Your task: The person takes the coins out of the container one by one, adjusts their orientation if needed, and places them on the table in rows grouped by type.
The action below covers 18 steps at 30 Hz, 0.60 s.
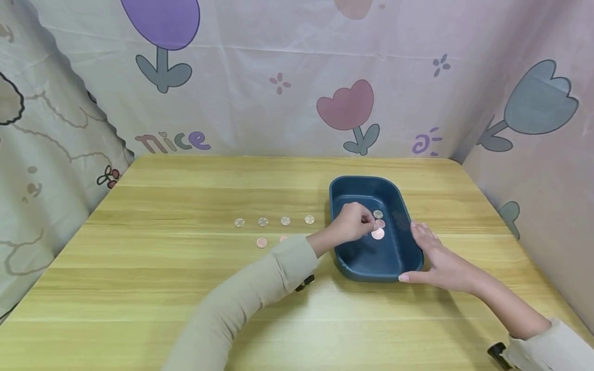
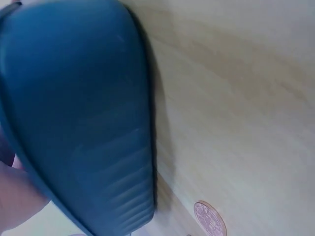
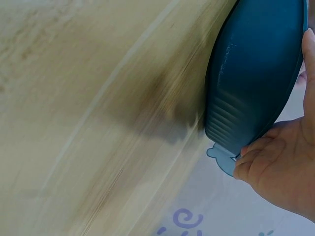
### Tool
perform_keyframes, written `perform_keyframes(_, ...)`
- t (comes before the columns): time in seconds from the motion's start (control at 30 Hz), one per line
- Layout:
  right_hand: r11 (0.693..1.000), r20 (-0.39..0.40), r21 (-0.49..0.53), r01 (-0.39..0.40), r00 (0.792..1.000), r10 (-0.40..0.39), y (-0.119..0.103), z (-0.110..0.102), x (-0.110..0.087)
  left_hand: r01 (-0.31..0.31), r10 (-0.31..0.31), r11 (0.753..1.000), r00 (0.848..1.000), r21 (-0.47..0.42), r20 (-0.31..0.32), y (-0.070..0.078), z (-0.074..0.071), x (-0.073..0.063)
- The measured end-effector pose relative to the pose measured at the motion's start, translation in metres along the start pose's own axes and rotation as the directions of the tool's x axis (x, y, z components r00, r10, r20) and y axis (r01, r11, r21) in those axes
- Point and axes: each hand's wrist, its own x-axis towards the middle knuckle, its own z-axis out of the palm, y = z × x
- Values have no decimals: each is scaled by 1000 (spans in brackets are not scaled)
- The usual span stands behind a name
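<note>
Dark-blue oblong tray pointing lengthwise away, left hand at round metal coins, grip unclear, right hand touching rim, unclenched!

A dark blue tray is sitting flat on the counter, silvery and coppery coins lying inside; left of it, four silvery coins are forming a row behind two coppery coins.

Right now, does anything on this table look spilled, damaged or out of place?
Nothing stands out. The blue tray sits flat, four silvery coins lie in a fairly even row beside it, and no spill or damage shows; the left sleeve partly hides a coppery coin.
</note>
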Motion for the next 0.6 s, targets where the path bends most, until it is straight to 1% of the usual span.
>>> perform_keyframes(0.07,1000,-1,1,2,1000,-2,0,-1,-1,7,-8,998,1000,-56,-7,1,-2,-4)
perform_keyframes(0.13,1000,0,2,8,1000,-8,-1,-1,-1,-1,-1,996,1000,-92,-23,2,-4,-7)
perform_keyframes(0.23,1000,2,6,15,1000,-15,0,-1,0,-17,9,986,999,-164,-46,1,-7,-12)
perform_keyframes(0.33,1000,3,3,4,1000,-4,0,-1,-1,-36,20,974,997,-224,-71,-1,-9,-17)
perform_keyframes(0.43,1000,3,1,1,1000,-1,1,-1,-1,-48,23,966,995,-256,-100,-5,-12,-22)
perform_keyframes(0.6,1000,1,-5,-8,1000,8,1,-1,0,-75,34,950,990,-303,-138,-11,-23,-33)
